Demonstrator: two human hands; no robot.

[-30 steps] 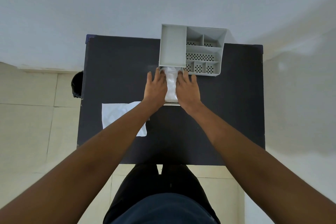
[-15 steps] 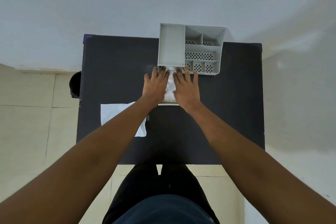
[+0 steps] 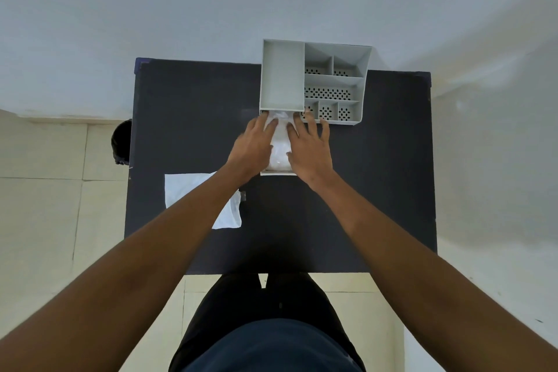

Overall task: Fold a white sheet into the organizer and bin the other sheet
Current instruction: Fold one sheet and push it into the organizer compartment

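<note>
While both hands press flat, fingers spread, the left hand and right hand flank the folded sheet in the organizer drawer; uneven pressure may bunch it; the other sheet lies near-left.

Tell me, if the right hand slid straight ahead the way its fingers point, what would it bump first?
Probably the organizer. The right hand points away from the person, fingertips about at the near wall of its small perforated compartments. Depth is hard to judge from above.
</note>
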